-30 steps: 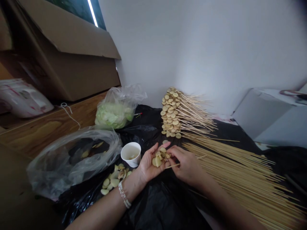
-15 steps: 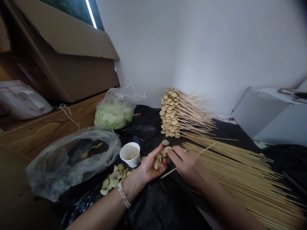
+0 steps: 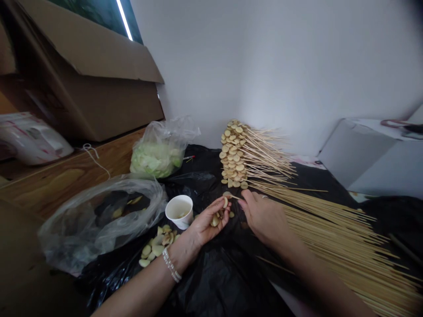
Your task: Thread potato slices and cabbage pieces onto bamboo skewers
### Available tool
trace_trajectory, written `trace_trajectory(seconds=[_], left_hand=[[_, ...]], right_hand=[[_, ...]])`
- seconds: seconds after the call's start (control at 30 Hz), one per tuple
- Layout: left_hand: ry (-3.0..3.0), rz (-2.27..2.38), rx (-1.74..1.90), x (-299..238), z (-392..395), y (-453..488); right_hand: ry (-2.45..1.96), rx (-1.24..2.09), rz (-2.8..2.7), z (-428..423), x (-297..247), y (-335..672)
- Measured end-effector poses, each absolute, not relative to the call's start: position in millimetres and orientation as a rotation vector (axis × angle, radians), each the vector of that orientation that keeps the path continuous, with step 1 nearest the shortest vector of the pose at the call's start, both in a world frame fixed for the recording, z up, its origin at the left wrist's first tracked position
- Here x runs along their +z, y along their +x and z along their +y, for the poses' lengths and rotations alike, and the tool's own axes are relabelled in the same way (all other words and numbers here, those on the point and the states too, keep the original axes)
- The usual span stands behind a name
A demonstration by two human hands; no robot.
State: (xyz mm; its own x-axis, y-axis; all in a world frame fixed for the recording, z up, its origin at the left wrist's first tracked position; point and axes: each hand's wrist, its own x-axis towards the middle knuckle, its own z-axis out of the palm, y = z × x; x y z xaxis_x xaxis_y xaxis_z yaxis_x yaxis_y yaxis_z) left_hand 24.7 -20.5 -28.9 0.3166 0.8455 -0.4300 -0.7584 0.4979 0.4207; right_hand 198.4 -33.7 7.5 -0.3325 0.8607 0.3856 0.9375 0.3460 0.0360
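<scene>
My left hand (image 3: 206, 224) is cupped palm up, its fingers curled around several pale potato slices (image 3: 216, 218). My right hand (image 3: 262, 215) pinches a thin bamboo skewer (image 3: 233, 196) whose tip carries one slice, just above my left fingertips. Right behind them lies a pile of finished skewers (image 3: 236, 154) with round slices on their ends, stacked against the white wall. A long heap of bare bamboo skewers (image 3: 333, 229) stretches from my right hand to the lower right.
A white paper cup (image 3: 180, 211) stands left of my left hand, with loose slices (image 3: 157, 248) on the black plastic sheet (image 3: 214, 281). A clear bag (image 3: 99, 215), a bag of green leaves (image 3: 158, 156), a cardboard box (image 3: 92, 75) and a white box (image 3: 373, 158) surround the spot.
My right hand has moved up and away with the skewer toward the finished pile, a slice now on its tip. My left hand has closed more around the slices and stayed put.
</scene>
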Motion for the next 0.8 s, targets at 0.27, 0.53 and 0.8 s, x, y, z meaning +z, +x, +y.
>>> trace_trajectory(seconds=[0.27, 0.53, 0.8], left_hand=[[0.145, 0.636, 1.109, -36, -18, 25], [0.147, 0.669, 1.124, -36, -16, 26], [0.107, 0.659, 1.148, -42, -13, 24]], right_hand=[[-1.574, -0.286, -2.45, -38, 13, 199], [-1.612, -0.13, -2.492, -42, 11, 192], [-1.638, -0.114, -2.518, -43, 12, 192]])
